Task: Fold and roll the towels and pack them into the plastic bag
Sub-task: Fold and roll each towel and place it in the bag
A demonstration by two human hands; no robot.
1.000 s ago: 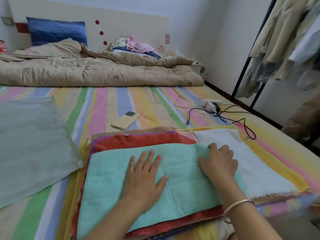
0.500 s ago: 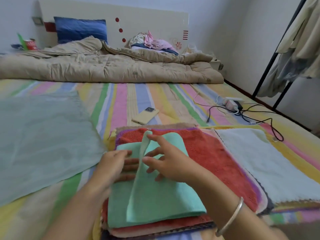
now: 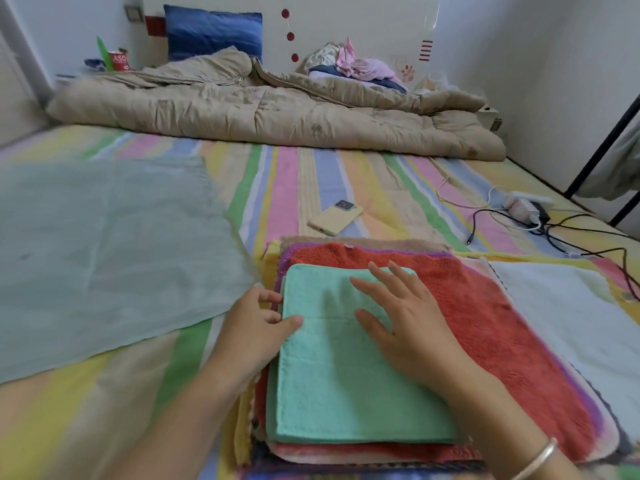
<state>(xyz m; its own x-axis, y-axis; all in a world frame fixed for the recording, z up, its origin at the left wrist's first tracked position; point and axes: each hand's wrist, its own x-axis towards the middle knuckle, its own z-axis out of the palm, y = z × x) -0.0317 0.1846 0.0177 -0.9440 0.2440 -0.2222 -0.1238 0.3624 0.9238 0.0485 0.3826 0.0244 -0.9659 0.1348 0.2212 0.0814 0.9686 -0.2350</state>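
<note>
Mint towel, long axis toward headboard, tops stack on striped bed. Right hand flat, grip released; left hand grip indeterminate.

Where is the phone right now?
In the head view, the yellow phone lies on the striped sheet, just beyond the towel stack, left of the black cables.
</note>
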